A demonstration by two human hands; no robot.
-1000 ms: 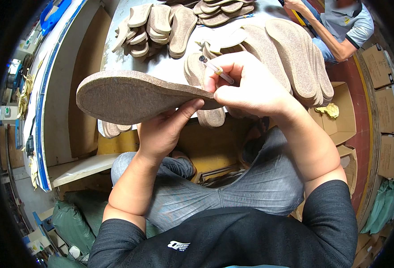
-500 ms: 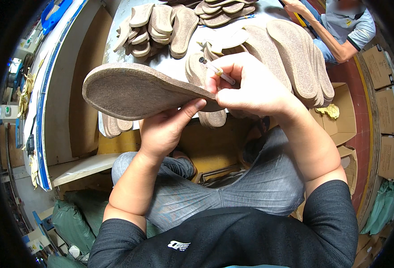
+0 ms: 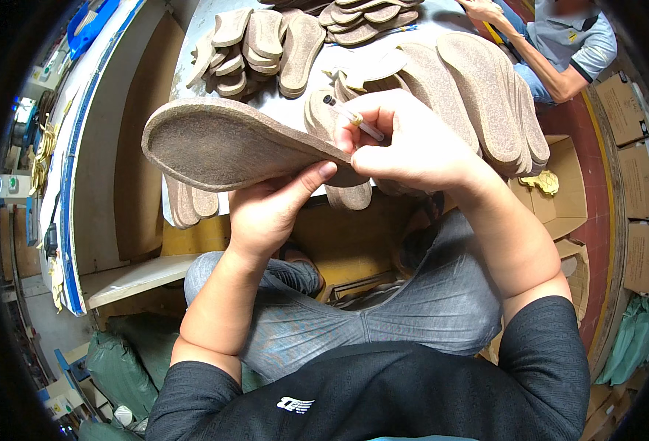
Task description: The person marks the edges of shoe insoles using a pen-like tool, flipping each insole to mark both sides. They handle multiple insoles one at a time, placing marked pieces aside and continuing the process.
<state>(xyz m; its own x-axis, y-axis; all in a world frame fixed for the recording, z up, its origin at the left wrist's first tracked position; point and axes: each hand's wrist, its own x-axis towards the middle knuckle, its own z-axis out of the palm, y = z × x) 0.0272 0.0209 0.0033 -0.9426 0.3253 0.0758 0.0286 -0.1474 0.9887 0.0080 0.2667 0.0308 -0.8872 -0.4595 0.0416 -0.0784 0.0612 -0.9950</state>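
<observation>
Table [image 3: 287, 112] with a smooth pale grey top spans the far middle; left of it runs a long, blue-edged white panel [image 3: 100, 169], and on the far right is one co-worker [image 3: 571, 48] in a grey short-sleeved shirt, hands partly cut off by the far edge. A stuffed dark green cloth sack [image 3: 122, 367] lies near left. On the right, three closed brown cardboard boxes [image 3: 622, 110] form a row beside two open brown cardboard boxes [image 3: 560, 184], the farther one holding a crumpled yellow piece [image 3: 545, 182]. Speckled brown insoles cover the table in a leaning row [image 3: 486, 95] on the right, a far-left pile [image 3: 247, 44] and a far-middle pile [image 3: 372, 18], the last cut off; overlaps prevent an exact count. One contoured, speckled brown insole [image 3: 214, 143] is held tilted above the table's near edge, broad end left, blocking part of the tabletop. The left hand [image 3: 265, 220] grips it, thumb on top, fingers mostly hidden underneath. The right hand [image 3: 412, 147] is closed around one slim clear tube with a black end [image 3: 343, 110], thumb and fingertips at the insole's narrow end; they hide its tip, so I cannot tell whether they pinch it.
</observation>
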